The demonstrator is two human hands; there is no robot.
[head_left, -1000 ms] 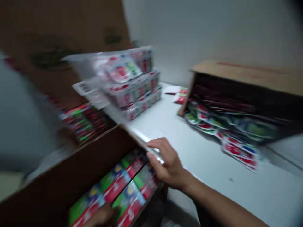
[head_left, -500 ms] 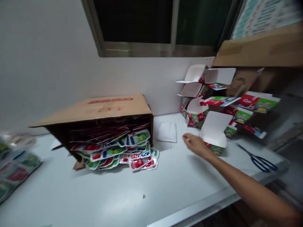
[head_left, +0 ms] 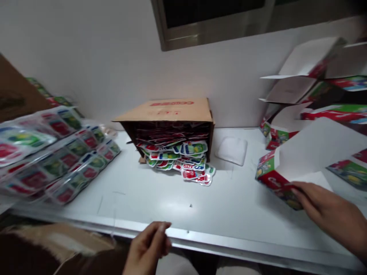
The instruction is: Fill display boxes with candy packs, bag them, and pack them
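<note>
My right hand (head_left: 323,206) grips the lower side of a small open carton (head_left: 275,181), red and green with a white inside, lid raised. The carton is tilted over the right part of the table. My left hand (head_left: 150,244) is closed at the table's front edge, fingers curled and thumb against them; nothing shows in it. Beyond it, a brown cardboard box (head_left: 177,110) lies on its side, its mouth towards me. Red and green printed packets (head_left: 189,156) fill it, some spilling onto the table.
Long strips of sealed packets (head_left: 65,160) are piled at the left. More open cartons (head_left: 301,88) are stacked at the right by the wall. A flat white pad (head_left: 232,150) lies right of the box. A torn cardboard box (head_left: 65,240) stands below the table's front edge (head_left: 218,242).
My view has swung left. My right hand, closed beside the open carton before, now holds it up, tilted. My left hand has come into view at the front.
</note>
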